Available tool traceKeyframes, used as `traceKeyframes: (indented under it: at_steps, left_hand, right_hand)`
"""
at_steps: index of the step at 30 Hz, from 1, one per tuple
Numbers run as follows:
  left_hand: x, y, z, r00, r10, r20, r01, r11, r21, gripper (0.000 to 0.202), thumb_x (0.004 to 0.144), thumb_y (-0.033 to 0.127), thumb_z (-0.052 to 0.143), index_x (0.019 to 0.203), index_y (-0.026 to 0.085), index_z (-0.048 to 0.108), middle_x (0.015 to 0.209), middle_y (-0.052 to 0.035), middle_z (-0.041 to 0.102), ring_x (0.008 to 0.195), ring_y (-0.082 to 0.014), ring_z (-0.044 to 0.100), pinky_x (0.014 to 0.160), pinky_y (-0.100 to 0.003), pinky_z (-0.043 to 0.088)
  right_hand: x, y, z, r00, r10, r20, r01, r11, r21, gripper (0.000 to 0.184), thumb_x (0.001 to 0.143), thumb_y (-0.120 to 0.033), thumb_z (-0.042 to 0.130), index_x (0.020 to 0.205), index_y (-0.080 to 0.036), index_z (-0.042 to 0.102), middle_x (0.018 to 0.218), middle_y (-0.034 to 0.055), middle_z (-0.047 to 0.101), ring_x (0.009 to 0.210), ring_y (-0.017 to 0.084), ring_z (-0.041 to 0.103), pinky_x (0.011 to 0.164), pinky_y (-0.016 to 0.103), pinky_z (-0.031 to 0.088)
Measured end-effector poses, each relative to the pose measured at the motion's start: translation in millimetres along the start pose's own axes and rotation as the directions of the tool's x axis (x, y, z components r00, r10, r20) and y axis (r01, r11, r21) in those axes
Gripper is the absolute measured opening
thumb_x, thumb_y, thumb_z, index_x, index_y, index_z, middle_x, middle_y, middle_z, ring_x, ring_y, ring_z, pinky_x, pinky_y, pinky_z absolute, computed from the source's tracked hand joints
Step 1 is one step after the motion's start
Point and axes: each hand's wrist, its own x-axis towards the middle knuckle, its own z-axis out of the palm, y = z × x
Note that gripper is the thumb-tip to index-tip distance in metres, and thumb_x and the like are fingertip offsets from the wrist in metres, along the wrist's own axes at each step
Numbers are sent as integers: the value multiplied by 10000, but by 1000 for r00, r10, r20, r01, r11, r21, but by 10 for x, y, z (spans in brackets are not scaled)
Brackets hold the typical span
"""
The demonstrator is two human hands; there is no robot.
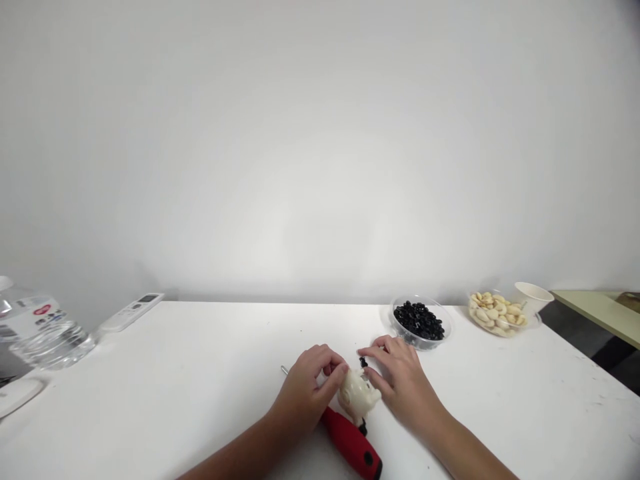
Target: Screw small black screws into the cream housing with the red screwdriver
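My left hand (313,383) is closed, thumb and fingers gripping the edge of a cream-coloured, rounded plastic piece (357,395) with knobby projections. Between the thumb and forefinger of my right hand (397,375) is a small black part (363,362), close against the cream piece's upper right side. Another black bit (363,427) shows at the bottom of the cream piece. A screwdriver with a red and black handle (350,441) lies on the table, partly hidden under my left hand. Its metal tip pokes out on the far side.
Ahead of my right hand stands a clear bowl of shiny black pieces (419,321). Farther right are a clear bowl of pale pieces (497,315) and a white cup (534,295). At left lie a water bottle (45,327), a remote control (133,312) and a white rounded object (19,396).
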Motion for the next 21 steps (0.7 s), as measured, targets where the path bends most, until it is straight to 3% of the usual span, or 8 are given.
traceKeyframes:
  at_steps: [4,12,18,21]
  left_hand:
    - [0,-35,-16,993,97,-67,-102,992,-72,249,1067,324,479,989,222,693,957,-61,666,948,-228,597,867,-356,470]
    - [-35,-17,-33,959,242,-145,-248,969,-22,242,1064,231,499,1162,268,716,1168,-92,646,1130,-236,599,969,-367,504]
    - [-17,2,-24,944,317,-97,-321,947,-29,232,1049,179,527,1187,263,693,1172,-75,698,1130,-220,630,969,-343,525]
    - [-3,3,-4,945,316,-78,-321,945,-65,216,1042,174,544,1178,253,691,1161,-72,709,1108,-209,647,961,-328,532]
  right_hand:
    - [-1,-23,-36,1000,29,-7,-28,998,47,162,1003,-284,589,1053,-275,743,1024,56,713,999,277,626,923,481,459]
    - [-39,-154,-173,988,154,-1,-147,943,298,295,1076,-415,485,1053,-270,741,1004,22,772,959,210,707,828,313,533]
    - [-93,-332,-225,998,-46,-36,56,924,378,166,1025,-309,603,1022,-274,766,898,5,747,860,193,670,791,313,499]
    - [-113,-340,-189,999,-33,-16,37,917,398,141,1003,-295,637,1005,-286,778,856,-6,747,818,190,659,772,316,491]
